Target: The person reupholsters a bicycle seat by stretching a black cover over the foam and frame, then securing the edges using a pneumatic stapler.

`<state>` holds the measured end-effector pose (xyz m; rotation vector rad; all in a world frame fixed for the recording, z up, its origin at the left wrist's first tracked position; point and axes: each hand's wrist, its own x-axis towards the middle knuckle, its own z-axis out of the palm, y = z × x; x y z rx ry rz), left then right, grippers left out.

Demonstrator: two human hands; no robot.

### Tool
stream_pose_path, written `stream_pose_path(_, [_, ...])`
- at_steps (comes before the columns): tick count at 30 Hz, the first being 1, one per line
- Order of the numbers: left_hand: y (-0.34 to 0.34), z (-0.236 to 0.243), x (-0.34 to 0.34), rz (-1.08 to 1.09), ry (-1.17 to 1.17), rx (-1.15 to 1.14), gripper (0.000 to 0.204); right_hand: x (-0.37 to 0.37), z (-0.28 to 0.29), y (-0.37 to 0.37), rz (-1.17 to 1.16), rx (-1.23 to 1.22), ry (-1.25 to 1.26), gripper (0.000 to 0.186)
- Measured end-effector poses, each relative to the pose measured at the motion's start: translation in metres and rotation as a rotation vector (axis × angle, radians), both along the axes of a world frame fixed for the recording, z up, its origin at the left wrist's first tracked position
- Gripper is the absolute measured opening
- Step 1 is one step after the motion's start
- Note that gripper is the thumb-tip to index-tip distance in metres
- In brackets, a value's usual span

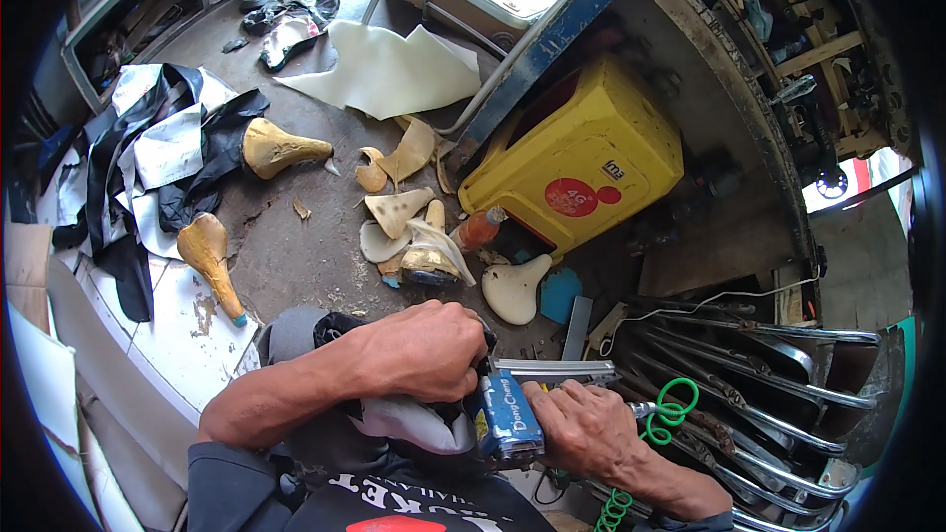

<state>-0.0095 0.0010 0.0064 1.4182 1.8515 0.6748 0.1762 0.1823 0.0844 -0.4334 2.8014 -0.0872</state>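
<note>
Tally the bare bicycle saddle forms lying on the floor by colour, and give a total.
Tan or yellow foam saddle forms: 2, one beside the black and white sheets and one lower left on the tiles.
White saddle form: 1, by the yellow crate.
Total: 3

We see even, soft daylight across the concrete floor (296, 256), with only faint shadows beside the scraps lying there. The brightest patch sits at the right rim, where an opening (847, 187) is washed out, so light probably enters from that side. Chrome bars (788, 374) at lower right carry small glints. The fisheye bends straight edges hard toward the rim, and the corners fall into black vignette. The centre stays fairly sharp.
</note>
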Motion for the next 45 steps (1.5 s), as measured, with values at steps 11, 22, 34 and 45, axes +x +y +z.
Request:
stream_pose_path(11, [0.0, -0.004, -0.017, -0.214, -0.055, 0.122, 0.036, -0.009, 0.008, -0.011, -0.118, 0.051, -0.173, 0.032])
stream_pose_path(22, [-0.006, -0.003, -0.007, -0.186, -0.069, 0.061, 0.053, -0.004, -0.005, -0.011, -0.104, 0.137, -0.102, 0.029])
stream_pose_path(34, [-0.014, -0.009, -0.01, -0.116, -0.105, 0.09, 0.06, 0.012, 0.007, -0.006, 0.023, 0.161, 0.01, 0.05])
stream_pose_path(45, [-0.013, -0.005, -0.008, -0.132, -0.095, 0.085, 0.061, 0.005, 0.004, -0.006, 0.119, 0.19, 0.061, 0.043])
